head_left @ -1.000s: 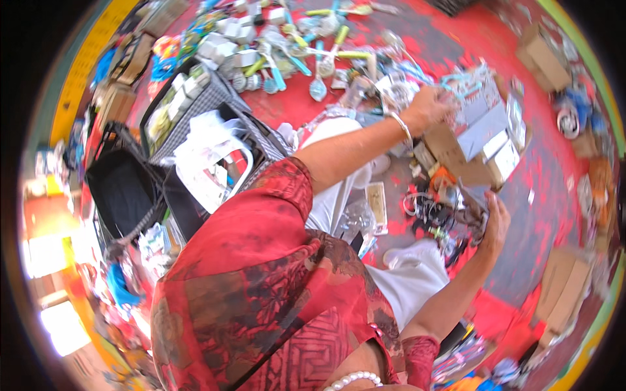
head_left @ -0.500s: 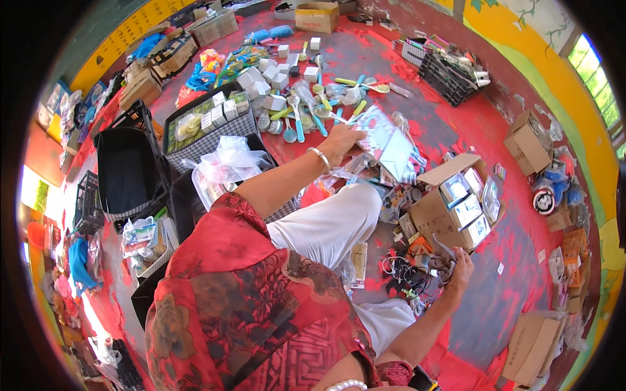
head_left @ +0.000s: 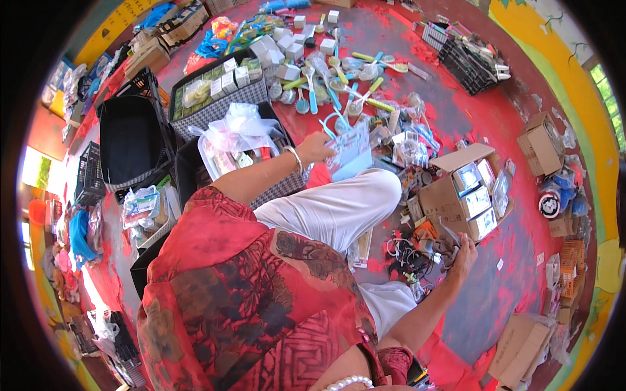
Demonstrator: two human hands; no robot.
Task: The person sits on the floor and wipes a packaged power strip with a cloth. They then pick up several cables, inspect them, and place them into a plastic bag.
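Bag [head_left: 353,155] and left hand [head_left: 317,148] meet toward one o'clock from the middle of our view: we grip it by its left side, fingers closed, probably so its broad face lies open to us above the raised knee in white trousers [head_left: 329,205]; whether they touch, we cannot tell. Near four o'clock, our right hand [head_left: 465,254] is closed on a limp grey piece [head_left: 447,253] we cannot identify, beside the cable tangle [head_left: 399,262]. At three o'clock, the carton [head_left: 443,203] has its flaps apart, presumably to leave the small boxes [head_left: 478,202] inside reachable. Long-handled utensils [head_left: 312,99] lie toward twelve o'clock, perhaps spread out so each can be seen. Our bag looks pale blue, thin and roughly rectangular, with faint patterning and turquoise looped handles [head_left: 334,121] toward twelve.
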